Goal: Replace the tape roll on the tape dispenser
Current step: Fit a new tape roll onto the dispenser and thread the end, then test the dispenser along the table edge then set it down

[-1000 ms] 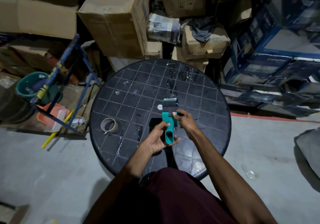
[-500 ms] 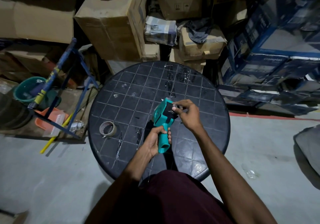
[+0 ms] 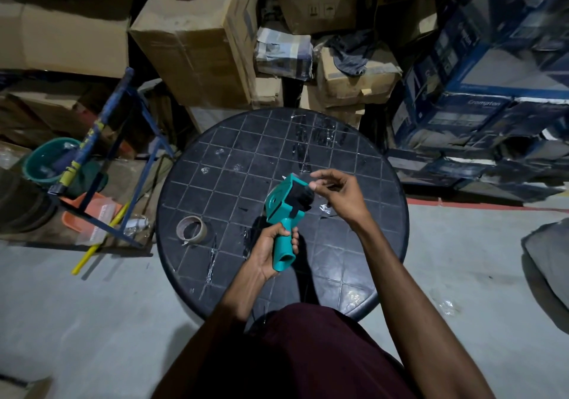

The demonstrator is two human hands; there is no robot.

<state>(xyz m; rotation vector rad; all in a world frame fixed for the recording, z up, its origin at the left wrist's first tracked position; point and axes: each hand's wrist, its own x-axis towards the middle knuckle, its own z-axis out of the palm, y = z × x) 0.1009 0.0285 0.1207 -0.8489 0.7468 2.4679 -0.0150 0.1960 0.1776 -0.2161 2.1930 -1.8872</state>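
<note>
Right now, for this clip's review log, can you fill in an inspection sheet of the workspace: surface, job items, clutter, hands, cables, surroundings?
Surface: round black table with a grid pattern, shiny bits of clear tape stuck on it.
Job's things: teal tape dispenser held above the table; tape roll, nearly used up, lying flat on the table's left side.
Clutter: nothing else seen on the table.
Hands: left hand wrapped around the dispenser's handle; right hand at the dispenser's black top end, fingers loosely curled, grip unclear.
Cables: nothing seen.
Surroundings: stacked cardboard boxes behind, blue boxes at right, green bucket and blue metal frame at left, concrete floor.
</note>
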